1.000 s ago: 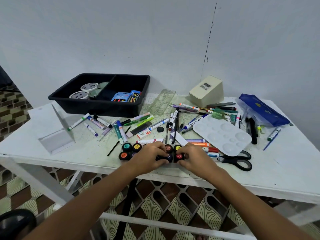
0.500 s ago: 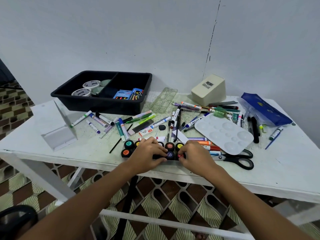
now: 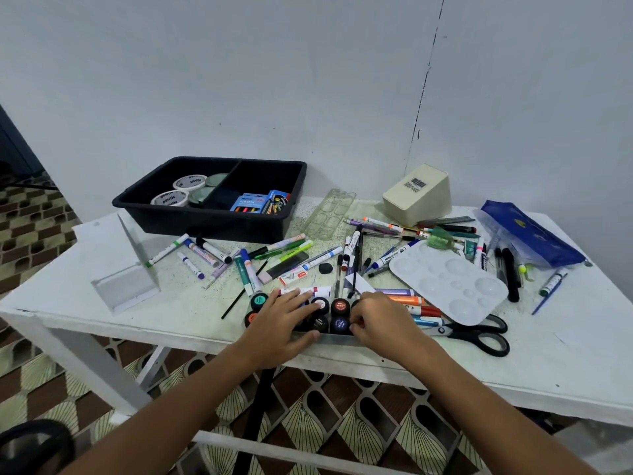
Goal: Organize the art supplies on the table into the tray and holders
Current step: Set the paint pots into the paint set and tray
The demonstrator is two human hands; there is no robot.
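Head view: at the counter's (image 3: 102,323) near edge, left hand (image 3: 281,323) rests with fingers spread over the poster-paint jars (image 3: 339,306); right hand (image 3: 380,320) pinches one jar on the cluster's right. Black tray (image 3: 219,221) at the far-left corner.

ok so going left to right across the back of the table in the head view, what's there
black tray → clear plastic mould → cream box → blue pencil case
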